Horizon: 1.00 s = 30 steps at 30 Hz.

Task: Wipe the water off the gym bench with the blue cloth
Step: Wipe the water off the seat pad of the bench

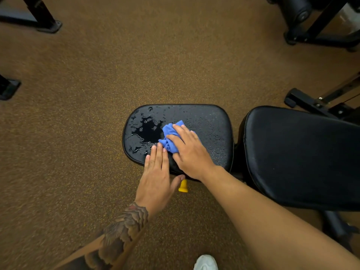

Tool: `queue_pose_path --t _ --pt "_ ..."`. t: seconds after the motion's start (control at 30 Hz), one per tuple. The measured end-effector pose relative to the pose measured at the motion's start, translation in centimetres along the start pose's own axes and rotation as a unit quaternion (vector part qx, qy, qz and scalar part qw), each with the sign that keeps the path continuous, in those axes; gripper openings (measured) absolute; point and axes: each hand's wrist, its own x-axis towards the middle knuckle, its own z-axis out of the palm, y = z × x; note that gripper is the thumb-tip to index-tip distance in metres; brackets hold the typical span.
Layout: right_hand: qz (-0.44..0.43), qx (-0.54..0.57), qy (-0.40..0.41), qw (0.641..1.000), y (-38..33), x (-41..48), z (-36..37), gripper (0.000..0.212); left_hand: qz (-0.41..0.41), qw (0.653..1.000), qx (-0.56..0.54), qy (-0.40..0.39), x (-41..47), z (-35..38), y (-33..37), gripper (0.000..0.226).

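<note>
Two hands, one bench (210,121): right hand (188,151) presses one blue cloth (169,131), left hand (157,172) lies flat.

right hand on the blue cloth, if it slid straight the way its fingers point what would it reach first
The right hand, pressing the crumpled blue cloth, points across the black padded bench seat. First in its line is probably the large pool of water beside the cloth.

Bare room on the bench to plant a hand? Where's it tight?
Free: whole back pad; on the seat pad, the far strip beyond the blue cloth and the droplet-beaded right end. Tight: near edge, where left hand and right hand lie close. Puddle covers the left end.
</note>
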Motion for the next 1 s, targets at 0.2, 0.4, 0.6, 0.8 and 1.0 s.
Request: queue_pose_path --t 0.2,0.4,0.6,0.8,1.0 --pt "0.116 0.034 0.045 0.992 1.9 -5.9 -1.9 0.075 0.001 1.000 0.028 -0.007 0.0 -0.5 0.2 0.094" --pt "0.171 -0.069 -0.032 0.982 4.7 -10.1 -0.7 0.080 0.001 1.000 -0.012 -0.011 -0.2 -1.3 0.3 0.091" --pt "0.169 -0.073 -0.025 0.983 4.8 -10.2 -0.5 0.080 0.063 0.988 -0.061 0.130 1.8 -5.3 1.1 0.067" --pt "0.163 -0.066 -0.016 0.984 4.8 -10.1 -0.5 0.080 0.143 0.969 0.184 -0.086 8.5 -4.8 3.8 0.071" --pt "0.160 -0.059 -0.006 0.985 4.9 -10.3 -0.5 0.080 0.154 0.958 0.208 -0.125 9.5 -4.5 1.1 0.065"
